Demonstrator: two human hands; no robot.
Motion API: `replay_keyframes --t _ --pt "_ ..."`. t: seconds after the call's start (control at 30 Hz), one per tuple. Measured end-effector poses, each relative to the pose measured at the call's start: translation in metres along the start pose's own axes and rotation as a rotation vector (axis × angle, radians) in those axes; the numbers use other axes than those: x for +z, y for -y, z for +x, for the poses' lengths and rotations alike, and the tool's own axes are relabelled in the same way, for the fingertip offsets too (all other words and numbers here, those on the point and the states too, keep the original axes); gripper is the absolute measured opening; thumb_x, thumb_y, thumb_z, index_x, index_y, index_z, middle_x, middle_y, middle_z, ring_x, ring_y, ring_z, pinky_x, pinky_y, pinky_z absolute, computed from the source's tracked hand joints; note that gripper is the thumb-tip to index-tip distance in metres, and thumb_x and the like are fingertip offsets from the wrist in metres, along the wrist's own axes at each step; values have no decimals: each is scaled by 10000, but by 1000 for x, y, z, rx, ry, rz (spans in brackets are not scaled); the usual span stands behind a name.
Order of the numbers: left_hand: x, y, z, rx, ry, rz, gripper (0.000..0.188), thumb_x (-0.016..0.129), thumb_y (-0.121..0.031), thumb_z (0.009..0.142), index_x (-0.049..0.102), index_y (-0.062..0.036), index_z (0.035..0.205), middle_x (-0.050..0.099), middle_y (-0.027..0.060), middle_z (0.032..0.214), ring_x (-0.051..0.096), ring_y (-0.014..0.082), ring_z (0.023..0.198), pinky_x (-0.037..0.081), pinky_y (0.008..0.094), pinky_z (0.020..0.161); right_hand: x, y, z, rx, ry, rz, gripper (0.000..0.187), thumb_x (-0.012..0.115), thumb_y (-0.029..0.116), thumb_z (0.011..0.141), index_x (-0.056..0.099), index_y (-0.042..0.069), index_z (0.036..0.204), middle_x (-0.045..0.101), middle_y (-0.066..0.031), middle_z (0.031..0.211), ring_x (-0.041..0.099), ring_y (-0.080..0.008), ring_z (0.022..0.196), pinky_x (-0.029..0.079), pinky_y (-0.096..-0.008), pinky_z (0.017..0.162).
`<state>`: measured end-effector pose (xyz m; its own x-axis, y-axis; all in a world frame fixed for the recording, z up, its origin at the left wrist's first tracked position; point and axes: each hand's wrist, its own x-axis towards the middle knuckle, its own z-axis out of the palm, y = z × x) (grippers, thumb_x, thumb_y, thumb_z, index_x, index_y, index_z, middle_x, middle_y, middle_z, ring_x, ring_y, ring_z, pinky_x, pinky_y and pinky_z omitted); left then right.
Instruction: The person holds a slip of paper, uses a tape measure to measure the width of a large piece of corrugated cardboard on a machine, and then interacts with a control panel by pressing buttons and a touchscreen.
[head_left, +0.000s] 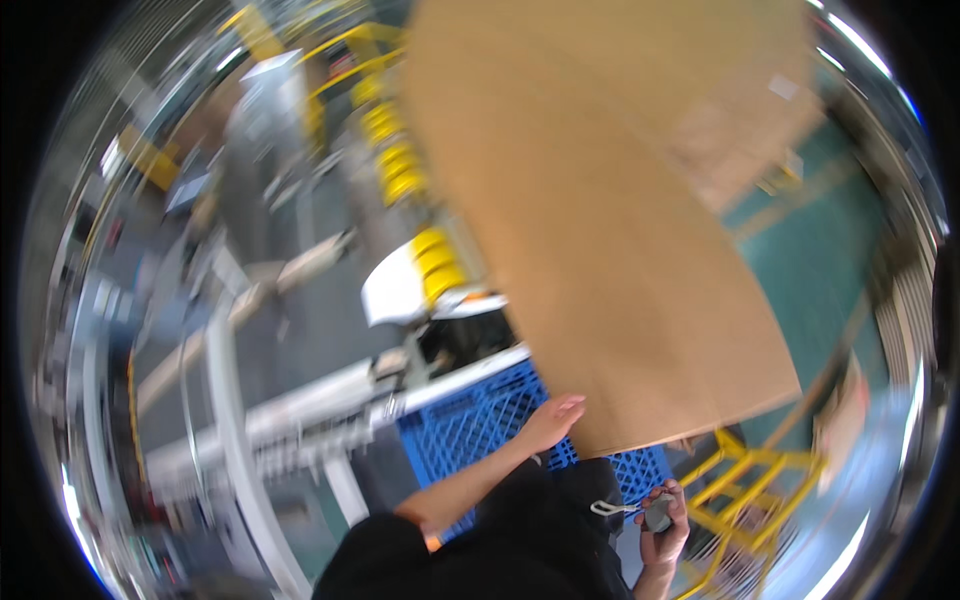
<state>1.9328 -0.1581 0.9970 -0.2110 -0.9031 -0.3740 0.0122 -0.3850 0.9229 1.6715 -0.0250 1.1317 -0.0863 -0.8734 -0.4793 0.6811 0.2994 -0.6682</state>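
A large brown cardboard sheet stretches from close in front of me up to the top of the view. My left hand is at its near left corner, fingers stretched out toward the edge; blur hides whether they touch it. Lower down on the right, my right hand is closed around a small grey rounded object, its kind unclear. A pale loop of cord sticks out beside that hand. Under the sheet's near end lies a blue plastic lattice pallet, partly hidden by the sheet and my body.
Yellow rollers run along the sheet's left side, with white machine framing beyond. A yellow metal frame stands to my right. Another brown sheet lies at the far right over a green floor. Motion blurs much of the left side.
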Motion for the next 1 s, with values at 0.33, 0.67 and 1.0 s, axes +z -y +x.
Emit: replay_keyframes --t 0.33,0.67,1.0 --pt "63 85 -222 -83 -1204 -22 391 610 -316 960 648 -88 1276 730 152 1069 710 296 968 552 382 866 -35 39 74 542 642 -689 454 615 312 938 545 77 1320 563 -50 989 560 -184 905 492 -290 606" --pt "490 365 -532 -1399 -2068 -305 461 613 -307 867 605 -84 1270 662 196 1157 648 378 1076 531 529 903 -36 3 37 748 897 -1266 298 560 272 946 594 147 1214 576 22 956 563 -111 839 421 -266 625" --pt "851 428 -793 -2313 -2220 -914 718 654 -360 883 392 -103 1500 460 199 1501 447 357 1385 368 516 1134 -84 -112 -202 965 1126 -1681 286 636 268 904 600 167 1169 582 17 923 572 -143 791 416 -289 612"
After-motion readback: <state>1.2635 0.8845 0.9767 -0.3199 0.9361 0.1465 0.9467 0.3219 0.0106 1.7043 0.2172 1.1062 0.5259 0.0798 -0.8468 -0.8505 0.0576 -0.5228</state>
